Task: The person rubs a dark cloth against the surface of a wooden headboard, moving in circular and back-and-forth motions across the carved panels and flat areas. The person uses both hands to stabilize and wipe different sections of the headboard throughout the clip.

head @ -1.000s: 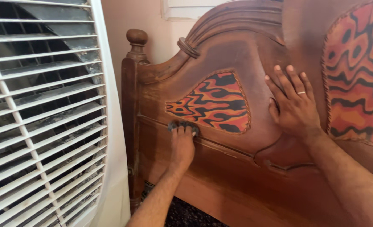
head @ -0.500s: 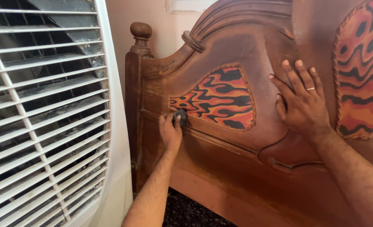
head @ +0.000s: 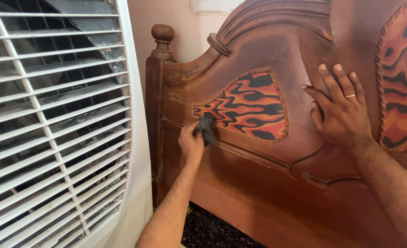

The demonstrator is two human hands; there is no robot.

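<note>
Grit in the dark cloth (head: 206, 128), bunched in the left hand (head: 191, 143) at the headboard (head: 258, 183) inlay's lower-left corner, could scratch varnish; right hand (head: 343, 112) lies flat, holding nothing.

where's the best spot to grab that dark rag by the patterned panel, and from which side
Take the dark rag by its bunched upper part, where the left hand already pinches it, coming from the lower left. It is pressed against the wooden headboard, so nothing can get behind it, and the loose end hanging to the right would probably slip. The right hand lies flat on the wood, apart from the rag.
</note>
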